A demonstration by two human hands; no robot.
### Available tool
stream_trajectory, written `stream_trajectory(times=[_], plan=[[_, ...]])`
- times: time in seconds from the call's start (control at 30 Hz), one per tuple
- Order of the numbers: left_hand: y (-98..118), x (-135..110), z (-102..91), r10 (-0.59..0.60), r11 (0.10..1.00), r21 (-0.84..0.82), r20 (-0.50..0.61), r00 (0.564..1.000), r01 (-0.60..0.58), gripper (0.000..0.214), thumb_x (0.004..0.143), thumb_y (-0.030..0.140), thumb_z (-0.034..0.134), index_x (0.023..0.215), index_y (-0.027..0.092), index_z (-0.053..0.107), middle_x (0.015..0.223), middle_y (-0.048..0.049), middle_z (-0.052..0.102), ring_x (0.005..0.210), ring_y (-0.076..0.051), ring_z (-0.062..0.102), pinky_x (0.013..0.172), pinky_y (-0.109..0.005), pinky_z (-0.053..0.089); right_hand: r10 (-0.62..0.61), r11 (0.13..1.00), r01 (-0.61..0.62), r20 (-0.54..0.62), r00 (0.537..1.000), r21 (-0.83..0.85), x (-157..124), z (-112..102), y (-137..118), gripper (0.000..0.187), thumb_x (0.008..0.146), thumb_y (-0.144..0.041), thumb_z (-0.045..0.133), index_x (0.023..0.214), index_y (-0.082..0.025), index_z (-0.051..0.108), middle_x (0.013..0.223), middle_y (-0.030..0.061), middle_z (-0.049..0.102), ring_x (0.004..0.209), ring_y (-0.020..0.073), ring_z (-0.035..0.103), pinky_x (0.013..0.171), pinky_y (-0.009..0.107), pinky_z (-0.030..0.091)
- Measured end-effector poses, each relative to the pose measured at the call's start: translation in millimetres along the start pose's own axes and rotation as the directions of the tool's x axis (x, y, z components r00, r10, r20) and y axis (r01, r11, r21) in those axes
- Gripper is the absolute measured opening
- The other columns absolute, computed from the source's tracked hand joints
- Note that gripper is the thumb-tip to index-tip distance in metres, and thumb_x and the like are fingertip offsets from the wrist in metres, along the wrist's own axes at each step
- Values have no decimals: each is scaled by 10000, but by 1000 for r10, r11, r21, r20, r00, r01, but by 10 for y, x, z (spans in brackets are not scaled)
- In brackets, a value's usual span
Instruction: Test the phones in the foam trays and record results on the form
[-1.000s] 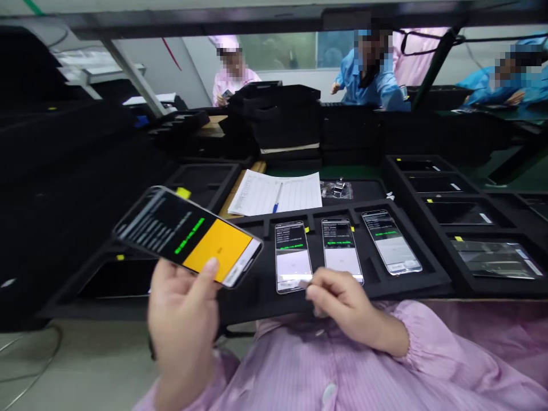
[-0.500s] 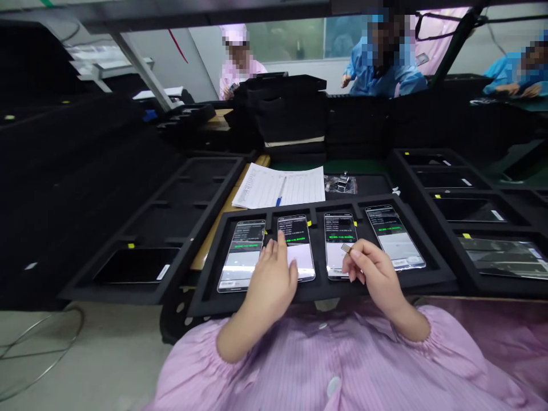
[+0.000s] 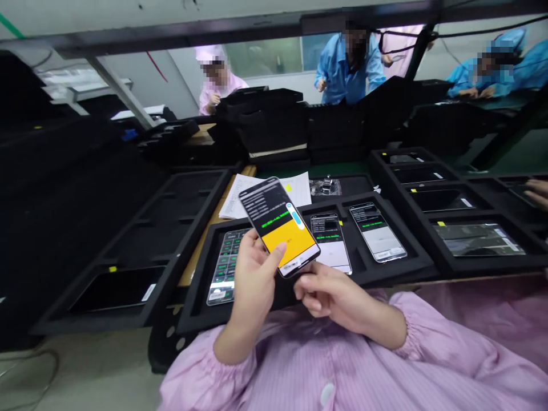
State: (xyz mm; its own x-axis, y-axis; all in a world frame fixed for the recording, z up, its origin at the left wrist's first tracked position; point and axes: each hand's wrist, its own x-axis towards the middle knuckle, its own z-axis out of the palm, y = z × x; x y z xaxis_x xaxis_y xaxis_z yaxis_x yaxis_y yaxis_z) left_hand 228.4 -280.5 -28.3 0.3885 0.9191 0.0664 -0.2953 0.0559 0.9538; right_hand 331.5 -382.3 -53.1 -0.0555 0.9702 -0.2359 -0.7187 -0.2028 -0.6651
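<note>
the left hand grips a smartphone up off the tray, tilted, its screen showing yellow with lines of green and white text; the thumb lies across the lower part of the screen and the other fingers curl round behind, closed firmly on it; the right hand sits just beside the phone's bottom corner, fingers loosely curled, thumb and forefinger close together; whether they pinch anything small i cannot tell; below lies a black foam tray with three more phones in its slots, the left phone partly hidden behind the left hand, the others lit with test text; beyond it are a paper form and a clear bag of small metal parts; a co-worker in a blue smock stands across the bench.
</note>
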Motion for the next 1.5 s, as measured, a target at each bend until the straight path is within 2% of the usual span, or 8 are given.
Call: stream_trajectory(times=[0.23, 0.47, 0.6, 0.73, 0.9, 1.2, 1.33, 1.5], plan=[[-180, -270, 183, 276, 961, 60, -106, 955, -271, 471, 851, 323, 726, 1229, 240, 459, 1049, -39, 662, 958, -180, 698, 841, -306, 588, -414, 824, 320, -110, 904, -468, 104, 4, 76, 465, 757, -601, 760, 703, -183, 564, 515, -58, 530, 456, 74, 426, 456, 219, 312], [28, -56, -25, 243, 970, 37, -187, 952, -240, 550, 745, 274, 794, 1238, 230, 553, 1129, -54, 683, 1018, -209, 690, 946, -355, 559, -465, 702, 345, -35, 884, -623, -110, -120, 21, 524, 853, -659, 640, 623, -198, 548, 492, -52, 477, 480, 90, 412, 502, 243, 329], [53, 182, -434, -113, 946, 314, 93, 989, 79, 616, 666, 383, 816, 1216, 189, 617, 1190, -125, 693, 1127, -320, 663, 965, -463, 554, -647, 671, 424, -202, 735, -608, -223, -392, -168, 490, 920, -607, 584, 641, -208, 528, 535, -35, 499, 482, 97, 406, 457, 238, 300], [-156, 208, -418, -26, 748, 660, 137, 990, -72, 606, 723, 429, 708, 1247, 140, 618, 1487, -217, 490, 1473, -418, 303, 1159, -622, 308, -730, 654, 522, -275, 626, -547, -194, -590, -327, 472, 911, -597, 601, 654, -218, 487, 558, -32, 495, 485, 102, 400, 433, 232, 288], [-461, 32, 199, 56, 522, 784, 360, 931, -334, 694, 799, 270, 573, 1436, 35, 428, 1542, -280, 384, 1515, -413, 174, 1210, -637, 87, -710, 689, 548, -293, 640, -474, -170, -628, -340, 484, 894, -613, 607, 656, -219, 459, 570, -26, 503, 472, 96, 392, 422, 226, 277], [-545, 226, 665, -346, 894, 334, 87, 934, 300, 716, 703, 250, 752, 1345, 137, 455, 1333, -225, 589, 1202, -351, 610, 971, -480, 504, -306, 952, 307, -113, 945, -10, -426, -601, -340, 393, 706, -233, 652, 550, -197, 293, 605, -27, 557, 382, 11, 178, 352, 169, 117], [-470, 268, 718, -373, 912, 248, 176, 911, 325, 441, 583, 132, 775, 976, 132, 574, 894, -118, 708, 844, -294, 709, 770, -426, 574, -57, 989, 57, -7, 998, 134, -498, -511, -243, 260, 666, -165, 650, 658, -204, 393, 554, -76, 539, 360, 7, 137, 334, 143, 101], [-198, 68, 733, -139, 990, 64, 201, 970, 129, 527, 688, 182, 736, 1155, 196, 494, 1092, -72, 691, 1006, -243, 693, 851, -380, 578, -106, 994, 104, -68, 992, -30, -464, -386, -148, 326, 783, -414, 735, 932, -186, 557, 539, -79, 576, 337, 15, 178, 332, 152, 107]])
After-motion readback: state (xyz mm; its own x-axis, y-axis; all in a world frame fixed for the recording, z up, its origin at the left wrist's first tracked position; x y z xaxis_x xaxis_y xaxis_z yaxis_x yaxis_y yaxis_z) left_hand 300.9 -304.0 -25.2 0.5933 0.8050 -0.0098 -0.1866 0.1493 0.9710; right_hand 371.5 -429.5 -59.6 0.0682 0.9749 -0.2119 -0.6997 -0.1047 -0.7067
